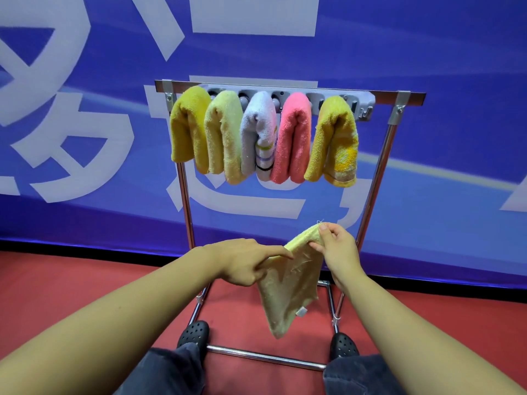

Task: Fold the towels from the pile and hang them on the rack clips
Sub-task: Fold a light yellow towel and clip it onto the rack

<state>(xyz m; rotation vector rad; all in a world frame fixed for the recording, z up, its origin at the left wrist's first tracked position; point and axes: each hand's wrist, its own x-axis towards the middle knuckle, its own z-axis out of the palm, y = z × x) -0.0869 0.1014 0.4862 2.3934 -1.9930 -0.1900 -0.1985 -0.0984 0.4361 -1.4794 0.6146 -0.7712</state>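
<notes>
Right hand: the right hand [338, 249] is raised at about 5 o'clock from the frame's centre, wrist bent, thumb and fingertips pinching the top corner of the pale towel [288, 283]; its forearm runs down to the 4 o'clock corner.
Left hand: the left hand [242, 262] sits lower, at 6 o'clock, palm down, forefinger stretched toward 3 o'clock along the towel's upper edge, the other fingers curled under and pinching that edge; its forearm reaches in from the 8 o'clock corner.
Pale towel: it is held between the two hands, its top edge sloping up toward the right hand, the rest hanging slack to a point at 6 o'clock, a small tag near its lower right edge; it hangs in front of the rack's lower bars, clear of the floor.
Rack: the rack [186, 212] is a chrome frame with a grey clip bar [362, 105] across the top at 12 o'clock.
Hung towels: five folded towels are draped side by side from the bar: mustard [189, 129], cream [225, 135], white striped [259, 132], pink [293, 138], yellow [336, 141], neighbours touching.
Clip bar end: at its 3 o'clock end, past the yellow towel, a stretch of the bar shows bare.
Feet: black shoes [194, 333] stand on the red floor [71, 286] at either side of the rack's base bar.
Backdrop: a blue banner [427, 52] with large white characters stands behind the rack.
</notes>
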